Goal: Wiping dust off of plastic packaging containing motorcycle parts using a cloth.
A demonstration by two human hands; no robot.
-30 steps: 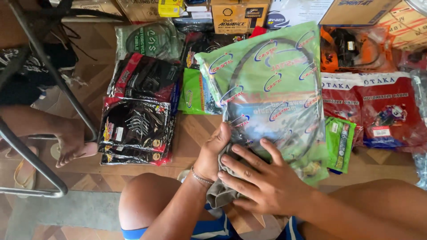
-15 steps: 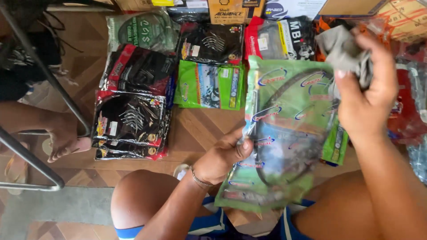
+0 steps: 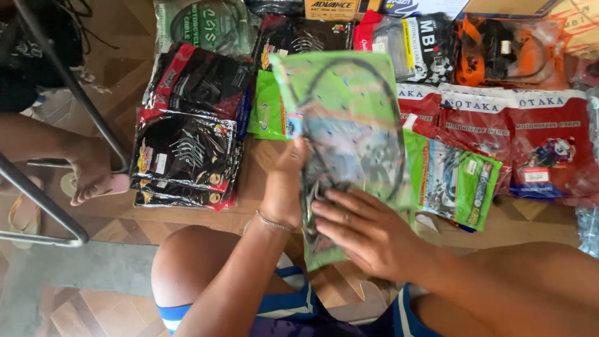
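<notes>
Holding green packet containing coiled black cable, both hands

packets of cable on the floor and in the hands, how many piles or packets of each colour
Green: 4: the green packet held in both hands, a green packet at top left, one behind the held packet, one at right
Black piles: 3
Red: 2
Orange: 1
Total: 10
</notes>
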